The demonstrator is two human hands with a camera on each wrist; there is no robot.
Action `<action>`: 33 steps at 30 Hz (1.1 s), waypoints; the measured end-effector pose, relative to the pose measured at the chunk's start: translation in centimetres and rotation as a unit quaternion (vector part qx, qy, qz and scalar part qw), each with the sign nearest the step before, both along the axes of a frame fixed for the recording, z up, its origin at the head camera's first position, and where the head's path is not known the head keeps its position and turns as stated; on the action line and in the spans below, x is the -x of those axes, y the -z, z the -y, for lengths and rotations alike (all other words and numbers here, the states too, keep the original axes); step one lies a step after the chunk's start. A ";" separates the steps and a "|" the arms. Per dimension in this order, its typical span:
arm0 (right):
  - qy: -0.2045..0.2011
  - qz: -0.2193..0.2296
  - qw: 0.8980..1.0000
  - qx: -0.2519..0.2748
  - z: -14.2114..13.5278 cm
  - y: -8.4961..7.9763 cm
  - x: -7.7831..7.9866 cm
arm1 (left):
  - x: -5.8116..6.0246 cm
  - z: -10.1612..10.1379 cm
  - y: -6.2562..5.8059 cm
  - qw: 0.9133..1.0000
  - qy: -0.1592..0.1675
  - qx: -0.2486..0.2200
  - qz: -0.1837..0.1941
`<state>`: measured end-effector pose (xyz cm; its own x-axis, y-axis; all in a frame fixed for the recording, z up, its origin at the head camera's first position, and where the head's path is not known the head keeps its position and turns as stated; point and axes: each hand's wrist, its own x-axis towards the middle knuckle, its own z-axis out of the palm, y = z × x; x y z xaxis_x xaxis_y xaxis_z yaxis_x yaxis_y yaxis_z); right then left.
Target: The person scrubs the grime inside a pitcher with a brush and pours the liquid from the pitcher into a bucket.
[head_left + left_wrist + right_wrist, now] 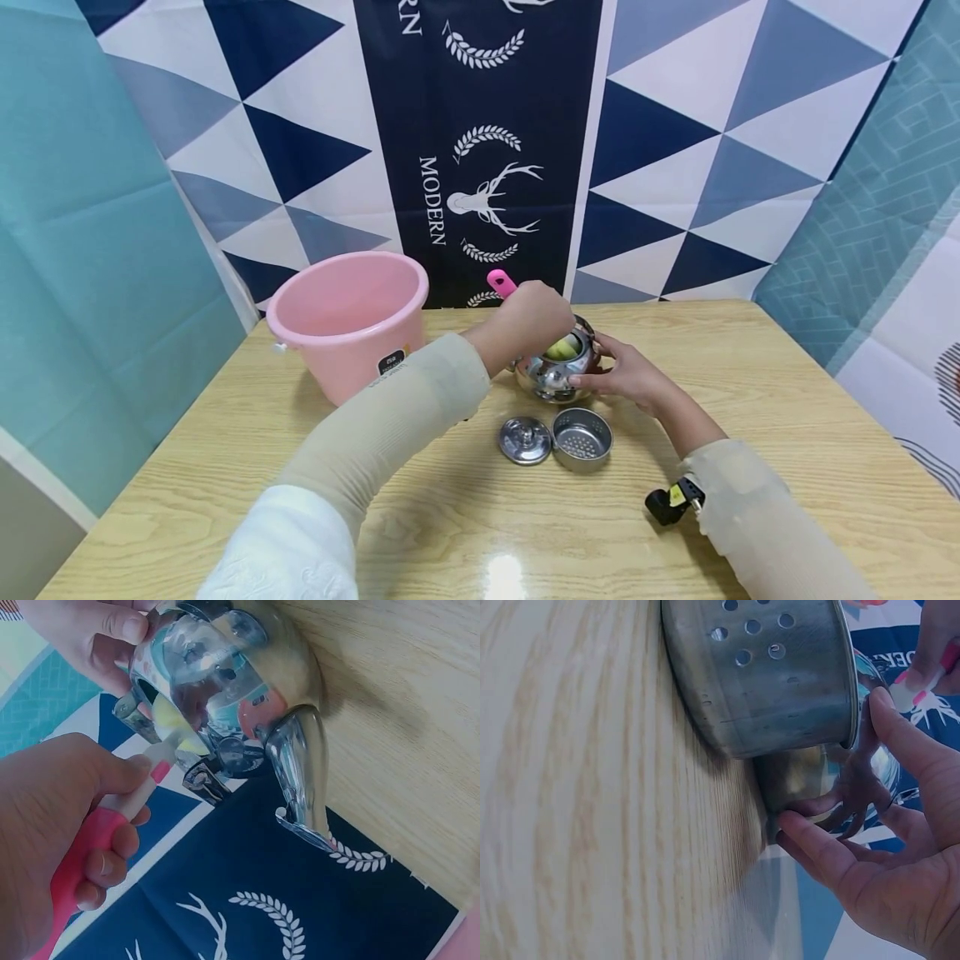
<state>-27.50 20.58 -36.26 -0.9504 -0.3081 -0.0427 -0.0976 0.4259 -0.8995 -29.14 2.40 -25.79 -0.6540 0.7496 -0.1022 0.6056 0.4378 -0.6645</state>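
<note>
Across the back hangs a fabric backdrop [480,200] patterned with navy, grey-blue and white triangles; its dark central panel carries a stag's head, leafy sprays and the word "MODERN", printed sideways. Before it spreads a glossy wood-grain table [465,533]. At the back left stands a pink plastic bucket [341,362], round and flared, with a black label whose writing is too small to read. To the bucket's right, on the table, sits a rounded teapot [551,383] of mirror-bright steel with a tapering spout [300,772]; its curved side throws back warped reflections. The right hand [630,379] grips its side, thumb in front and fingers farther round. The left hand [528,321] is wrapped about the pink-and-white handle of a sponge brush [101,829], whose yellow-green head is in the teapot's mouth. Nearer the viewer lie a perforated metal infuser basket [582,446] and, just beside it, a shiny round lid [525,442] with a knob.
</note>
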 end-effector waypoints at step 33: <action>0.005 0.015 1.000 0.003 -0.1 0.3 0.2 | 0.3 2.4 -1.7 0.998 0.024 -0.003 0.052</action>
<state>-27.68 20.69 -36.57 -0.9518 -0.2987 -0.0700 -0.0657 0.4211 -0.9046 -29.40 0.00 -24.06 -0.6026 0.7812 -0.1629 0.6924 0.4102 -0.5936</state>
